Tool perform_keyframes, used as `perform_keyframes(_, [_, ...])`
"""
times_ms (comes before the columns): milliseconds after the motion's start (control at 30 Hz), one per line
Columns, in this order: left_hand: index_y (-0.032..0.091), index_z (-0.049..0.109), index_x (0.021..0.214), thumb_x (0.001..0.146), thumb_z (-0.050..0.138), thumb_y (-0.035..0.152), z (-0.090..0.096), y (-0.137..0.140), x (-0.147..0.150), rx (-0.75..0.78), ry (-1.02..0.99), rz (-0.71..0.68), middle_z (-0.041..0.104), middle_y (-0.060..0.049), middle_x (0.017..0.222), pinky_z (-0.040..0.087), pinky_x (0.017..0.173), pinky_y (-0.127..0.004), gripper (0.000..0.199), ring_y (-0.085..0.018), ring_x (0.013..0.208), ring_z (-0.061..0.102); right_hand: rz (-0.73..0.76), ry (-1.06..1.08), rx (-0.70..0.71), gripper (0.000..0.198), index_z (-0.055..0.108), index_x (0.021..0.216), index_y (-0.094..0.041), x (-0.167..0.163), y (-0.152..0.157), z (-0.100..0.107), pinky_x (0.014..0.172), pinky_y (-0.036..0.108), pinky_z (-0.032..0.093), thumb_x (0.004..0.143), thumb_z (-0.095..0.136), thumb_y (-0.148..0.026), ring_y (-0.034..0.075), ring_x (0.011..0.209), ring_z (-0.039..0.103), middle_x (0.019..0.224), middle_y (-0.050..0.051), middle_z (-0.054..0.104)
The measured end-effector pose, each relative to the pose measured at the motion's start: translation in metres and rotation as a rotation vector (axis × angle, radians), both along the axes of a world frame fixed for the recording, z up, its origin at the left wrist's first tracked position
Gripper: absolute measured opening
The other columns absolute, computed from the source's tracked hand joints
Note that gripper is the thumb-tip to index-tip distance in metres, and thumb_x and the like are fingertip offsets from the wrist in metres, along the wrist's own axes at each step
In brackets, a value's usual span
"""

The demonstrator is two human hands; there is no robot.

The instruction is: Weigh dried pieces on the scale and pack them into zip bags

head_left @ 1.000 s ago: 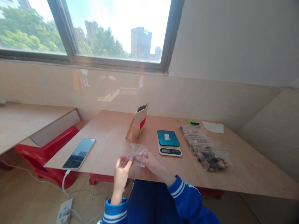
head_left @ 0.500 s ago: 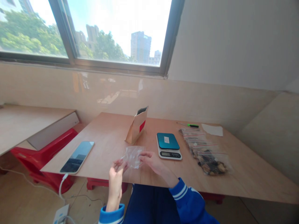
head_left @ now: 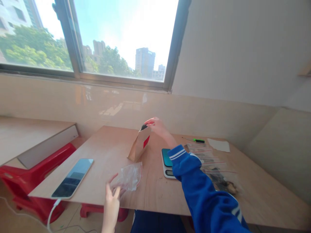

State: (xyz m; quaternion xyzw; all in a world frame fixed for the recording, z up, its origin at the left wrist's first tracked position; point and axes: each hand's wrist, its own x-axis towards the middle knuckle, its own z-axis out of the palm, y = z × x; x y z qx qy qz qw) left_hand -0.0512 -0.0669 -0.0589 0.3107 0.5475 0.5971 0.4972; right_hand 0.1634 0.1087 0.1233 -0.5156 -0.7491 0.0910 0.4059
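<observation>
My left hand is at the left edge of a clear zip bag low over the table. Some of its fingers show through the plastic and the bag seems pinched at that edge, the index finger apart. The bag's red zip strip faces right. My right hand reaches to the top of a brown paper bag with a red label, its fingers closed at the open rim. Dark lining shows at the mouth; the contents are hidden. A kitchen scale with a blue-green plate is partly covered by my right sleeve.
Several filled zip bags lie in a row at right, partly behind my sleeve. Beyond them are a green-and-black screwdriver-like tool and white paper. A phone with a cable lies at left, near a red stool.
My right hand has left the clear zip bag and moved up to the paper bag's mouth. My left hand stays with the zip bag, whose red strip now shows. The view has tilted up slightly.
</observation>
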Motion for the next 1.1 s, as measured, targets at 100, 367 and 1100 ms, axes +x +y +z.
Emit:
perform_keyframes(100, [0.017, 0.059, 0.107, 0.069, 0.059, 0.033, -0.004, 0.002, -0.004, 0.002, 0.058, -0.033, 0.069, -0.008, 0.094, 0.054, 0.087, -0.038, 0.041, -0.027, 0.096, 0.068, -0.024, -0.097, -0.014, 0.017, 0.075, 0.084, -0.021, -0.004, 0.0, -0.004, 0.092, 0.04, 0.045, 0.083, 0.06, -0.014, 0.023, 0.096, 0.063, 0.092, 0.006, 0.073])
perform_keyframes(367, [0.017, 0.061, 0.096, 0.076, 0.059, 0.054, -0.005, 0.001, -0.001, 0.031, 0.141, 0.031, 0.071, -0.011, 0.099, 0.049, 0.094, -0.045, 0.042, -0.03, 0.098, 0.067, -0.059, 0.285, 0.087, 0.023, 0.065, 0.1, -0.018, -0.005, -0.052, -0.041, 0.091, 0.036, 0.046, 0.092, 0.044, -0.025, 0.02, 0.1, 0.061, 0.107, 0.009, 0.067])
perform_keyframes(1100, [0.013, 0.067, 0.106, 0.073, 0.065, 0.052, 0.009, -0.003, 0.005, -0.059, -0.067, -0.236, 0.072, -0.014, 0.11, 0.049, 0.095, -0.042, 0.051, -0.03, 0.11, 0.064, 0.249, 0.852, -0.734, 0.037, 0.063, 0.092, -0.016, -0.022, -0.17, -0.149, 0.053, 0.024, 0.047, 0.065, 0.079, -0.036, 0.014, 0.063, 0.063, 0.086, 0.005, 0.072])
